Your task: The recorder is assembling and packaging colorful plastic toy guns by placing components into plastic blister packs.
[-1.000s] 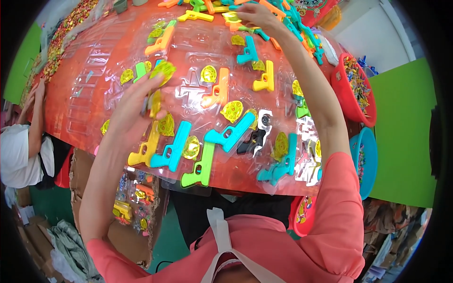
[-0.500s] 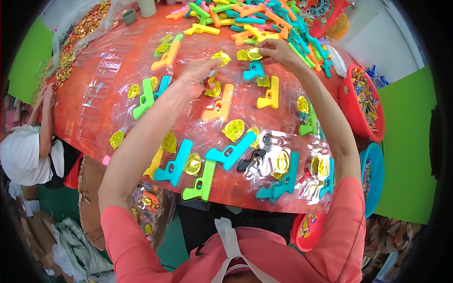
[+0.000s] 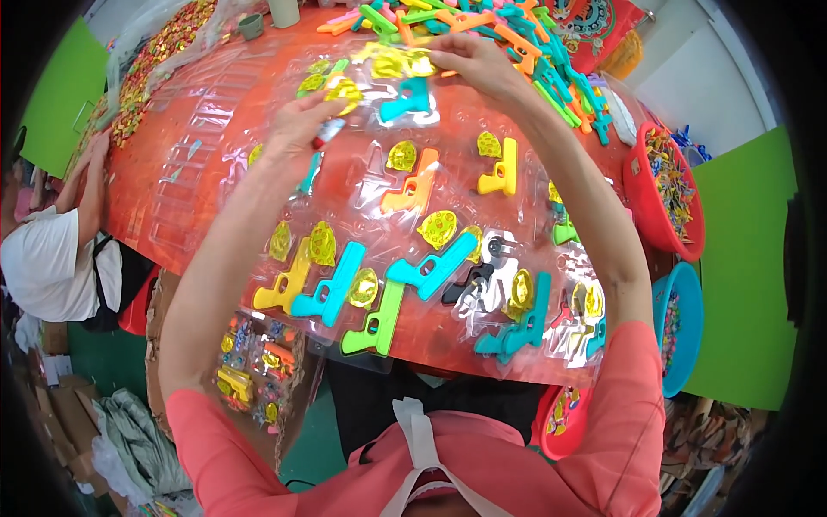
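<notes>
My left hand [image 3: 301, 125] is closed around several see-through yellow plastic pieces [image 3: 345, 95], left of a clear plastic tray [image 3: 372, 96]. In that tray lie a teal toy pistol [image 3: 405, 102] and yellow pieces [image 3: 389, 62]. At its far right edge my right hand [image 3: 478, 62] is closed, fingertips at the tray's rim beside a yellow piece. Nearer me, other clear trays hold an orange toy pistol [image 3: 412, 185], a yellow toy pistol [image 3: 500, 168], a blue toy pistol [image 3: 332, 286] and a green toy pistol [image 3: 376, 319], with spotted yellow pieces beside them.
A pile of coloured toy pistols [image 3: 525, 43] covers the table's far side. Small red and gold pieces [image 3: 164, 60] are heaped far left, near another person [image 3: 60, 267]. On the right stand a red basin [image 3: 668, 194] and a blue basin [image 3: 676, 327], both filled.
The tray with the teal pistol has moved left and away from me, along with my right hand. My left hand has shifted left, still holding yellow pieces. Several nearer trays have shifted slightly.
</notes>
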The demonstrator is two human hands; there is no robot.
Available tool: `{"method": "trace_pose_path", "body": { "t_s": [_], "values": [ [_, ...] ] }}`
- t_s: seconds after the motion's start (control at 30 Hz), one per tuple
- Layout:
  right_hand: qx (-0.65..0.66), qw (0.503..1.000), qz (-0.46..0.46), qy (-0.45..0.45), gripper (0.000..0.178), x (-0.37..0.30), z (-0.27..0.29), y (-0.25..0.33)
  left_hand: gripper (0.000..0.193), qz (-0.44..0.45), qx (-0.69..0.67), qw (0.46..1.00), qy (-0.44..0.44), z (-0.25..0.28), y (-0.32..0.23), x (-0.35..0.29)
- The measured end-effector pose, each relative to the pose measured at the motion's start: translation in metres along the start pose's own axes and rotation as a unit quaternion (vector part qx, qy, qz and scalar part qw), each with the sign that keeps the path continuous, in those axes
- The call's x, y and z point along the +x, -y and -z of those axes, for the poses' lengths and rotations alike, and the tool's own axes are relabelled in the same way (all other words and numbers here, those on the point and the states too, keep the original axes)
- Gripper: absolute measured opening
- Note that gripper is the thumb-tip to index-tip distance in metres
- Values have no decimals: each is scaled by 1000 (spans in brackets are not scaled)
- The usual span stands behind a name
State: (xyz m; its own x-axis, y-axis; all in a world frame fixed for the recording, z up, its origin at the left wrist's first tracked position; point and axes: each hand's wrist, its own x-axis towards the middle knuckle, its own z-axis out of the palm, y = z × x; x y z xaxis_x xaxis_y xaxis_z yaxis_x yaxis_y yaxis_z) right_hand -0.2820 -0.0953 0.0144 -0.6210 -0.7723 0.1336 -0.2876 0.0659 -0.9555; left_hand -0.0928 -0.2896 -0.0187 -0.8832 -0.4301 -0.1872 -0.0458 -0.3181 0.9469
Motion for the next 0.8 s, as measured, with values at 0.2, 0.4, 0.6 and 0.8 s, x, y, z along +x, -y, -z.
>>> {"method": "trace_pose_path", "body": {
  "t_s": [0.2,0.4,0.6,0.8],
  "values": [
    [-13,998,25,50,24,36,-36,29,29,-44,22,999,-17,71,-31,-17],
    [-48,998,44,19,21,61,-26,27,32,-52,10,996,-76,128,-43,-35],
    [-212,974,61,47,16,84,-4,-32,30,-47,38,995,-77,138,-38,-51],
    [-73,992,-101,-26,11,79,-29,-79,26,-18,37,996,-81,142,-29,-52]
  ]
}}
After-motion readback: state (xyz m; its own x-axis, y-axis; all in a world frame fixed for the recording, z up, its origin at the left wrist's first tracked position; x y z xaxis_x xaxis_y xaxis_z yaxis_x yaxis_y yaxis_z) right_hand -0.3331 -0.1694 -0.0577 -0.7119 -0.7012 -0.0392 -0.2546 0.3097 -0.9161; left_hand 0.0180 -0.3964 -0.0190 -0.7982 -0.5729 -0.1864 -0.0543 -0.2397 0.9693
